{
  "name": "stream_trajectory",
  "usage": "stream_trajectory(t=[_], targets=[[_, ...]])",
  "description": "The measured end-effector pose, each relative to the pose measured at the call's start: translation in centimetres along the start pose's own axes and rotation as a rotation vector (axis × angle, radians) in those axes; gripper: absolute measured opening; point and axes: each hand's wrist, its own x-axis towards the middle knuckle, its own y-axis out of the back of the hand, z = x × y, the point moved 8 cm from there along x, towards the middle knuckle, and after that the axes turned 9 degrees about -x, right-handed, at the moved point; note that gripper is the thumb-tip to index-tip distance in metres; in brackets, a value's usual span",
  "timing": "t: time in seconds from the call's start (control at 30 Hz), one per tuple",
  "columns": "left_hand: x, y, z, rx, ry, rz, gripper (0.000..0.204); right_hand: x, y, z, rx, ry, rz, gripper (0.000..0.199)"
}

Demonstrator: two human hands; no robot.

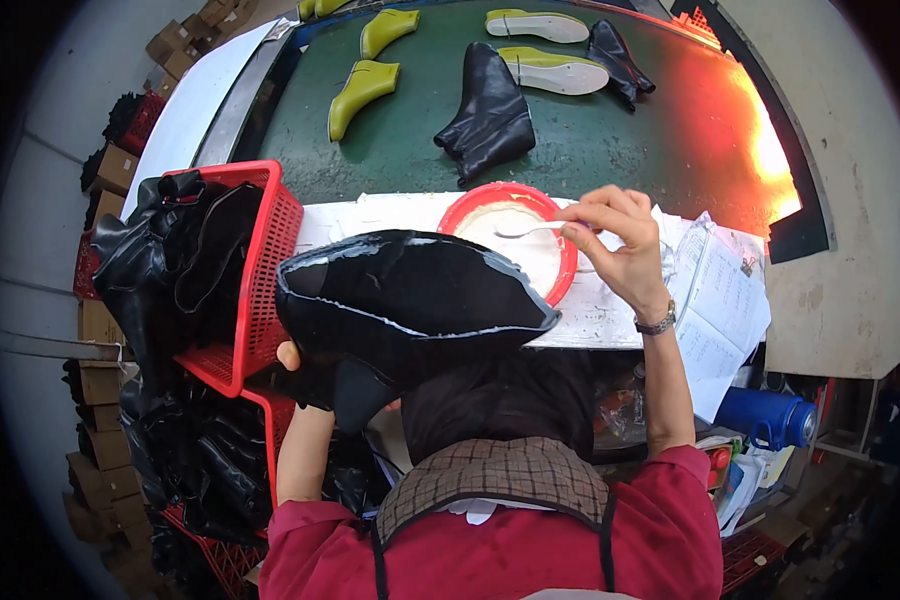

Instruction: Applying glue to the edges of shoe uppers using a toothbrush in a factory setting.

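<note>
your left hand point(288, 356) grips the black boot point(410, 287); one fingertip shows beside it, and the boot hides most of the hand. your right hand point(622, 238) pinches a small white tool point(527, 229) over white paste point(538, 262) in the red bowl point(570, 268). the boot is in front of you, bottom up, hiding part of the bowl. a red basket point(288, 225) sits at your left.

1 bowl point(453, 212), 1 tool point(533, 228), perhaps 6 green boots point(361, 97).

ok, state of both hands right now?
Left hand: mostly hidden, holding the black boot.
Right hand: closed, pinching a small spoon-like tool over the red bowl.
</note>
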Motion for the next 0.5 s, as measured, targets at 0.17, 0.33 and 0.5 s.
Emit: stream_trajectory(t=[0.17,0.33,0.5], targets=[[1.6,-1.1,-0.5,-0.022,0.045,-0.006,0.104,2.0,0.6,-2.8,0.140,0.128,0.061,0.014],[1.7,-1.6,-0.1,-0.040,0.042,0.015,0.104,0.2,1.3,-1.3,0.120,0.062,0.019,0.014],[2.4,-2.9,-1.1,-0.058,0.058,0.043,0.104,1.9,0.8,-2.6,0.204,0.111,-0.010,0.013]])
